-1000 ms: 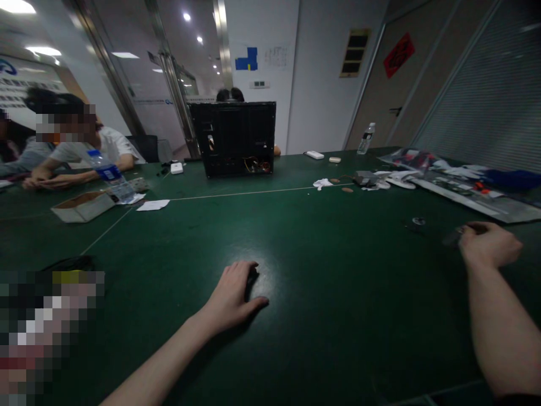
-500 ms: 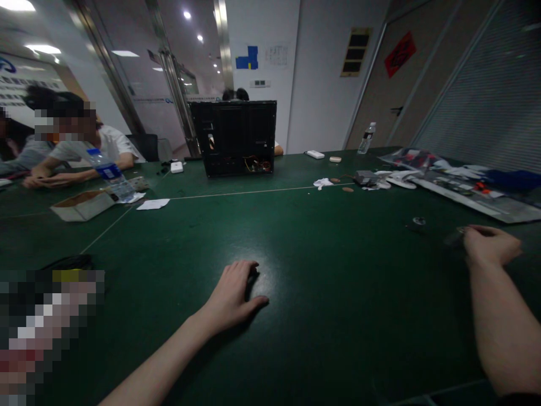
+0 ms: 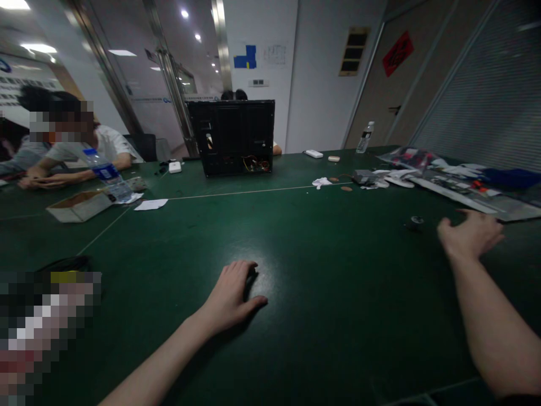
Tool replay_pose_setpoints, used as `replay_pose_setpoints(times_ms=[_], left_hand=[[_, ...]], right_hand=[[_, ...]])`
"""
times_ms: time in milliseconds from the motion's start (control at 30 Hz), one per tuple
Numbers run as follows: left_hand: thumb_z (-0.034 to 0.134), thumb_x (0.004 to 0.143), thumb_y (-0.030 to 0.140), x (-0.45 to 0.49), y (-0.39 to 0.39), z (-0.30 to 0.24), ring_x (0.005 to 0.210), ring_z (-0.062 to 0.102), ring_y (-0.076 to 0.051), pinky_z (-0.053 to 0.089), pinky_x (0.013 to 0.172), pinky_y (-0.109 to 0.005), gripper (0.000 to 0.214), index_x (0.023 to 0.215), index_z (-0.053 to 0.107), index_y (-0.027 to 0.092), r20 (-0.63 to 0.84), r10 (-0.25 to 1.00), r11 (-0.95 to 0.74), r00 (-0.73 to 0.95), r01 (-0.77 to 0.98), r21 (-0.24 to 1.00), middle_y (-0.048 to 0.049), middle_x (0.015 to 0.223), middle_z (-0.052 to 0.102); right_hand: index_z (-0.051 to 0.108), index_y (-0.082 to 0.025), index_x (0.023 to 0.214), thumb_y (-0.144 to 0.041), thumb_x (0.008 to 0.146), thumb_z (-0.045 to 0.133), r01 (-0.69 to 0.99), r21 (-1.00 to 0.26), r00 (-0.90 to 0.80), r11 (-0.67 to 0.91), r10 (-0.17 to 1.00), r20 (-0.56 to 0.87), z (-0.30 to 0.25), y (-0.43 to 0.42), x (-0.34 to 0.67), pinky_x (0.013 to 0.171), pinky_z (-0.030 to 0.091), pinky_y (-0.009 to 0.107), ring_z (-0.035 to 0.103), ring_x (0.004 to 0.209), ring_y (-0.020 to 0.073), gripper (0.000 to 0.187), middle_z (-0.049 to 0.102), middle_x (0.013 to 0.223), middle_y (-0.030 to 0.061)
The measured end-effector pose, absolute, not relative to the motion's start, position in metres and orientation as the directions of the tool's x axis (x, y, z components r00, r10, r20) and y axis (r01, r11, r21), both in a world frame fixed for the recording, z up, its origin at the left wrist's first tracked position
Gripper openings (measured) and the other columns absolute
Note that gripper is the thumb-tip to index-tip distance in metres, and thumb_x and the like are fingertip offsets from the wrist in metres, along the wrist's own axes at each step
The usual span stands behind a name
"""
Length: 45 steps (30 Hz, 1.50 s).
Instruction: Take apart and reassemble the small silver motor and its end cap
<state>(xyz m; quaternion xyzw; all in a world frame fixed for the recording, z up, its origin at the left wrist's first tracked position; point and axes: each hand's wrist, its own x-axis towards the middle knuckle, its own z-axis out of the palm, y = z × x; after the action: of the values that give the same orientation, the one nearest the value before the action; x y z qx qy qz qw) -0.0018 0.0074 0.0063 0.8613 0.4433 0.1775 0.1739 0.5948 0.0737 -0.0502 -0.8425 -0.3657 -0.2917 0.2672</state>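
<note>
Two bare hands are out: the left hand point(image 3: 231, 293) cups a small dark object point(image 3: 252, 277), the right hand point(image 3: 470, 234) spread empty just beside a small round part point(image 3: 416, 220).

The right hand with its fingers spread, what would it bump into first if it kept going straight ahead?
Probably the long grey metal panel lying across the green table beyond the right hand. The small dark round part sits to its left, likely missed; depth is unclear.

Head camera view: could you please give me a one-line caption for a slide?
Left hand rests over a small dark object on the green table; right hand spreads near a small round part.
</note>
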Motion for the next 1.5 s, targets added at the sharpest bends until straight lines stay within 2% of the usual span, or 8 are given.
replay_pose_setpoints(times_ms=[200, 667, 833, 933, 1033, 1200, 1333, 1500], left_hand=[[0.065, 0.076, 0.047, 0.001, 0.007, 0.011, 0.104, 0.053, -0.031, 0.042, 0.089, -0.049, 0.052, 0.116, 0.048, 0.019, 0.125, 0.836, -0.523, 0.534, 0.708, 0.474, -0.0111, 0.114, 0.057], [0.064, 0.077, 0.047, -0.002, 0.008, 0.008, 0.105, 0.052, -0.029, 0.042, 0.090, -0.047, 0.051, 0.117, 0.049, 0.019, 0.129, 0.833, -0.531, 0.538, 0.712, 0.459, -0.0103, 0.115, 0.056], [0.063, 0.078, 0.047, -0.003, 0.007, 0.010, 0.104, 0.052, -0.029, 0.042, 0.089, -0.046, 0.051, 0.118, 0.049, 0.019, 0.124, 0.828, -0.537, 0.547, 0.709, 0.457, -0.0102, 0.114, 0.056], [0.063, 0.077, 0.048, -0.003, 0.007, 0.009, 0.105, 0.052, -0.029, 0.042, 0.089, -0.046, 0.051, 0.117, 0.049, 0.020, 0.119, 0.835, -0.525, 0.537, 0.712, 0.466, -0.0099, 0.116, 0.056], [0.064, 0.077, 0.048, -0.003, 0.008, 0.007, 0.105, 0.051, -0.029, 0.041, 0.090, -0.046, 0.051, 0.117, 0.048, 0.020, 0.116, 0.833, -0.527, 0.540, 0.713, 0.463, -0.0098, 0.116, 0.055], [0.065, 0.076, 0.043, -0.003, 0.010, 0.003, 0.103, 0.051, -0.029, 0.041, 0.089, -0.045, 0.049, 0.115, 0.048, 0.019, 0.157, 0.817, -0.561, 0.555, 0.704, 0.435, -0.0100, 0.113, 0.056], [0.063, 0.077, 0.035, -0.003, 0.010, 0.002, 0.104, 0.050, -0.028, 0.041, 0.089, -0.043, 0.042, 0.112, 0.048, 0.019, 0.173, 0.795, -0.594, 0.581, 0.686, 0.420, -0.0102, 0.113, 0.055], [0.062, 0.078, 0.033, -0.004, 0.010, -0.001, 0.105, 0.050, -0.028, 0.040, 0.089, -0.043, 0.039, 0.111, 0.047, 0.019, 0.203, 0.784, -0.612, 0.587, 0.676, 0.411, -0.0102, 0.113, 0.055]], right_hand=[[0.044, -0.013, 0.129, -0.028, 0.085, 0.047, 0.883, -0.161, 0.452, -0.440, 0.710, 0.539, -0.047, 0.097, 0.545, 0.081, 0.030, 0.039, 0.035, 0.115, 0.0299, 0.047, 0.039, 0.128, 0.0220], [0.051, -0.011, 0.125, -0.025, 0.086, 0.043, 0.882, -0.222, 0.470, -0.416, 0.811, 0.349, -0.044, 0.096, 0.528, 0.061, 0.033, 0.034, 0.051, 0.084, 0.0261, 0.042, 0.050, 0.108, 0.0224], [0.048, -0.022, 0.128, -0.030, 0.088, 0.042, 0.953, -0.194, 0.294, -0.233, 0.870, 0.396, -0.025, 0.103, 0.470, 0.068, 0.039, 0.033, 0.053, 0.094, 0.0258, 0.041, 0.051, 0.117, 0.0146], [0.048, -0.023, 0.126, -0.030, 0.089, 0.043, 0.970, -0.237, 0.057, 0.052, 0.901, 0.430, -0.013, 0.096, 0.404, 0.077, 0.045, 0.032, 0.055, 0.098, 0.0231, 0.038, 0.053, 0.116, 0.0097], [0.048, -0.026, 0.126, -0.026, 0.090, 0.041, 0.860, -0.296, -0.248, 0.416, 0.847, 0.470, -0.003, 0.074, 0.326, 0.079, 0.048, 0.038, 0.056, 0.094, 0.0226, 0.036, 0.054, 0.112, 0.0079], [0.043, -0.029, 0.130, -0.018, 0.088, 0.046, 0.655, -0.236, -0.586, 0.717, 0.680, 0.440, -0.008, 0.028, 0.226, 0.080, 0.049, 0.040, 0.055, 0.093, 0.0225, 0.044, 0.056, 0.108, 0.0079], [0.038, -0.026, 0.134, -0.018, 0.088, 0.046, 0.546, -0.199, -0.719, 0.814, 0.577, 0.387, -0.019, 0.009, 0.196, 0.085, 0.046, 0.040, 0.054, 0.094, 0.0218, 0.047, 0.057, 0.108, 0.0086], [0.027, -0.030, 0.138, -0.020, 0.088, 0.047, 0.542, -0.299, -0.674, 0.785, 0.619, 0.404, -0.025, 0.006, 0.192, 0.084, 0.047, 0.040, 0.055, 0.097, 0.0224, 0.055, 0.056, 0.112, 0.0082]])
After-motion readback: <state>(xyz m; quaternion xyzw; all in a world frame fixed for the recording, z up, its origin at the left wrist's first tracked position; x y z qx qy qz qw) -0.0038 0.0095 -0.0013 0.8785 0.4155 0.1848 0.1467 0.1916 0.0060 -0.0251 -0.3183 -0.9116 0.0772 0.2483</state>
